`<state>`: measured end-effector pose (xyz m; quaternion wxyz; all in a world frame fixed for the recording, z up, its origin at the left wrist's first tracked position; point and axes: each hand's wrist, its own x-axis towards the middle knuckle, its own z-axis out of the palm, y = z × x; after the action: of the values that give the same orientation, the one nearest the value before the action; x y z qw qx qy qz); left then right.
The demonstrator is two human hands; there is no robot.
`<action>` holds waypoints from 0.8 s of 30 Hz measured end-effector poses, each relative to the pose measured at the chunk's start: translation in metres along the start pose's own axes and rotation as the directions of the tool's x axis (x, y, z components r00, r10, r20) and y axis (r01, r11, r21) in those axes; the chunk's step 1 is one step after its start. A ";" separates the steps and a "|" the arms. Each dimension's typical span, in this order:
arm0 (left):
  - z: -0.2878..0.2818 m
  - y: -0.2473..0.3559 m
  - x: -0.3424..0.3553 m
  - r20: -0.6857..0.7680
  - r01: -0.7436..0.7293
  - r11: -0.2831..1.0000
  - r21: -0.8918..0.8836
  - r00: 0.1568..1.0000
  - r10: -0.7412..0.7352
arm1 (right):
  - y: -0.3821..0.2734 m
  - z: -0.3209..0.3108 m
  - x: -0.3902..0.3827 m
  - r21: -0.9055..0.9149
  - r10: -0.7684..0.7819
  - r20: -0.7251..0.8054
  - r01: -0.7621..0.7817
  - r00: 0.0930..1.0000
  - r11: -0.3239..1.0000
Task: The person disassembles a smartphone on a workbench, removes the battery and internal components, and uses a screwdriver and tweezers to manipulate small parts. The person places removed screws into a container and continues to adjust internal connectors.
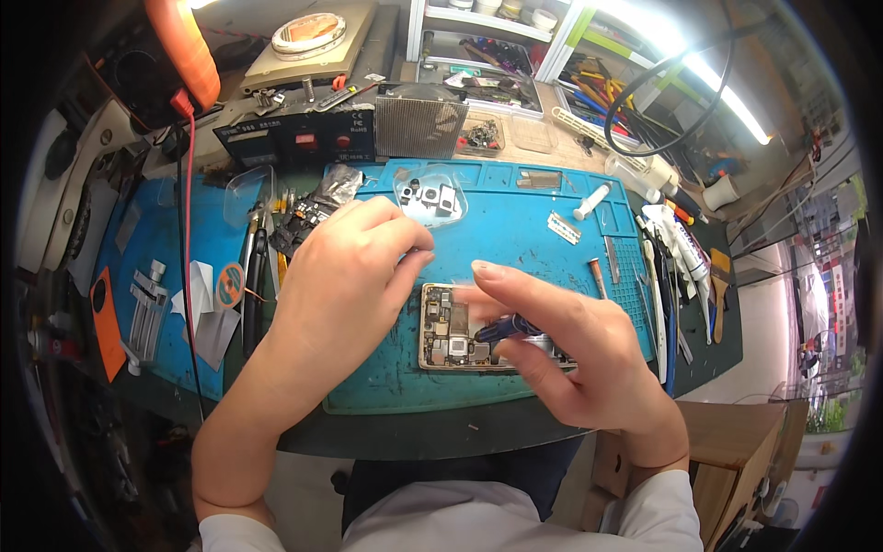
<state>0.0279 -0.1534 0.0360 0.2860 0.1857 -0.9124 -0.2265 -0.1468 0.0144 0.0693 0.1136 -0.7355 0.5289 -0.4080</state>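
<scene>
An opened phone (443, 327) lies on the blue work mat (386, 391), its circuit board and small metal parts exposed. My right hand (589, 345) is over its right side, hiding much of it. Thumb and forefinger are apart, and a dark blue pen-like tool (508, 328) is held in the hand, its end pointing at the phone. Up and left of the phone is my left hand (354, 262), thumb and fingertips pressed together; whatever is between them cannot be made out. Beyond it, a clear dish (430, 213) holds small dark and white parts.
At the left are tweezers (250, 276), a metal clamp (145, 313) and an orange strip (107, 324). A black bench unit (294, 138) stands at the back. A syringe (591, 201), a blade (564, 228) and a brush (719, 276) lie right. A red cable (190, 230) hangs at left.
</scene>
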 end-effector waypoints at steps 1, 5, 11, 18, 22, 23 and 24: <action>0.001 -0.001 0.000 -0.003 -0.003 1.000 0.000 1.000 0.003 | -0.002 -0.003 -0.004 -0.010 0.045 0.037 -0.045 0.998 0.999; 0.001 -0.001 -0.002 0.005 -0.002 1.000 0.003 1.000 0.002 | -0.002 -0.003 -0.004 -0.058 0.036 0.044 -0.034 0.998 0.998; 0.003 0.002 -0.001 0.079 0.014 0.996 -0.091 0.997 -0.007 | -0.001 -0.002 -0.005 -0.002 0.063 0.033 -0.063 0.997 0.998; 0.012 0.014 -0.010 0.368 -0.015 0.932 -0.362 0.916 0.157 | 0.009 0.004 -0.008 -0.012 0.002 -0.040 -0.002 0.999 1.000; 0.015 0.009 -0.011 0.398 -0.025 0.940 -0.341 0.902 0.169 | 0.011 0.002 -0.009 -0.023 -0.023 -0.019 0.022 1.000 0.999; 0.016 0.008 -0.012 0.394 -0.040 0.939 -0.341 0.901 0.181 | 0.011 0.002 -0.010 -0.028 -0.026 -0.015 0.026 1.000 0.999; 0.016 0.007 -0.012 0.390 -0.054 0.939 -0.339 0.900 0.192 | 0.012 0.002 -0.010 -0.030 -0.029 -0.010 0.029 1.000 0.999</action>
<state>0.0256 -0.1368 0.0226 0.1244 0.0254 -0.9133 -0.3870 -0.1543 0.0174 0.0565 0.0937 -0.7426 0.5247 -0.4055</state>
